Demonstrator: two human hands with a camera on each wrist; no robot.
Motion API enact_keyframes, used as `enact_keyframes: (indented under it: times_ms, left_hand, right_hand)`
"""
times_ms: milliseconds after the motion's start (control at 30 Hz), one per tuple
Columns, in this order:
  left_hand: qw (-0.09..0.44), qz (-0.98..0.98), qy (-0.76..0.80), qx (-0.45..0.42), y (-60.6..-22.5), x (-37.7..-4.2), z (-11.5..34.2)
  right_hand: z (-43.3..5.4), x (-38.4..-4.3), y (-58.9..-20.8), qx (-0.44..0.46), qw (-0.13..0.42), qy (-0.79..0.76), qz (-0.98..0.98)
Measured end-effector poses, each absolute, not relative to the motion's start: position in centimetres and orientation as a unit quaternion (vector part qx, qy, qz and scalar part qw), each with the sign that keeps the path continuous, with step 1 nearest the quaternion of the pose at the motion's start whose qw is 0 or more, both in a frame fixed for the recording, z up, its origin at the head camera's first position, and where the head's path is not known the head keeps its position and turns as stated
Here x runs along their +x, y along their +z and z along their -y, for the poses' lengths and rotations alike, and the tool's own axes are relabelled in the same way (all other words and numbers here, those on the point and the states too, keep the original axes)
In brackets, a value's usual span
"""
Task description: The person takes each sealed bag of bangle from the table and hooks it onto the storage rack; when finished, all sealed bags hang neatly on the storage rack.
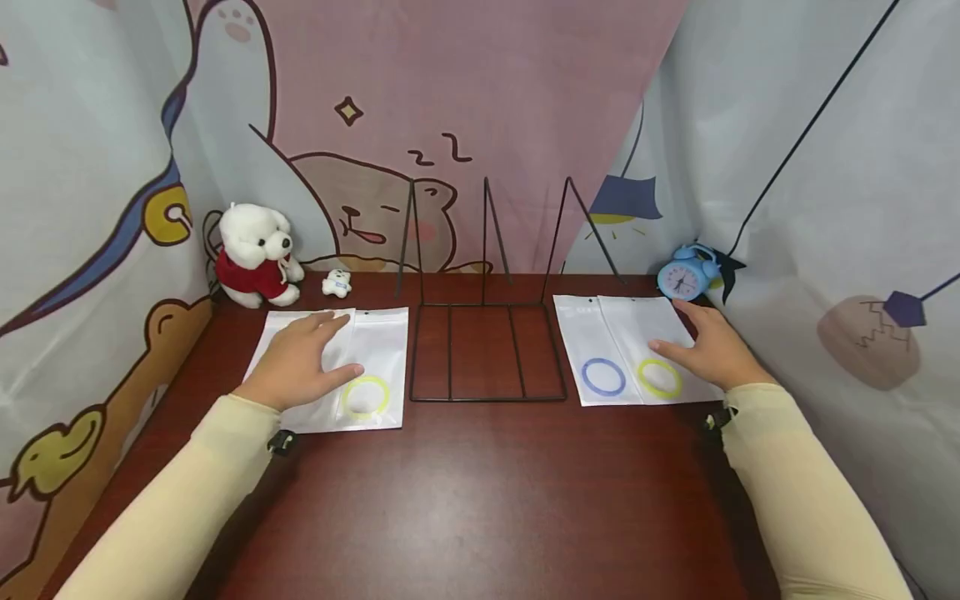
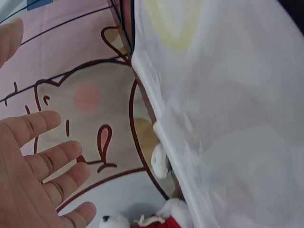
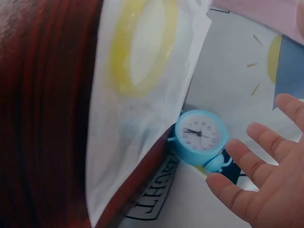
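Over the left white sheet (image 1: 382, 333), which bears a yellow ring (image 1: 366, 397), my left hand (image 1: 300, 358) hovers with fingers spread. Its fingers look loosely extended in the left wrist view, holding nothing. On the other side, my right hand (image 1: 716, 346) is above the right edge of a second white sheet (image 1: 615, 333), which carries a blue ring (image 1: 603, 377) and a yellow ring (image 1: 659, 378). In the right wrist view the fingers (image 3: 270, 142) are apart with nothing between them. Between the sheets stands a black wire rack (image 1: 487, 400) with upright triangular dividers.
A white plush bear (image 1: 255, 250) in a red top sits at the back left, beside a tiny white figure (image 1: 337, 283). The blue alarm clock (image 1: 686, 272) stands at the back right. Printed cloth (image 1: 525, 100) encloses the dark wooden table (image 1: 480, 500).
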State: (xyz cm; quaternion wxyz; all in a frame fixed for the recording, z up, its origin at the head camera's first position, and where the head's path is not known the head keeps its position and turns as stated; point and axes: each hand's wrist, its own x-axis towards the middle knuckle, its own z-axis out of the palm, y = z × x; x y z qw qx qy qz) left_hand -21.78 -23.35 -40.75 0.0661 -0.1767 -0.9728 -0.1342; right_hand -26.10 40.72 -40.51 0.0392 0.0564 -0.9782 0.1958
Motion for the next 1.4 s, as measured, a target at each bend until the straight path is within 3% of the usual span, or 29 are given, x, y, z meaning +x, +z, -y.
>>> enact_keyframes:
  times_ms: [700, 1400]
  left_hand:
    - [0.073, 0.941, -0.2, -0.263, -44.1, -23.0, 17.4]
    - [-0.064, 0.957, -0.181, -0.219, -44.7, -24.3, 13.9]
  right_hand:
    - [-44.6, -25.6, -43.8, -0.036, -0.035, 0.246, 0.968]
    - [-48.0, -25.3, -44.6, -0.095, -0.122, 0.23, 0.961]
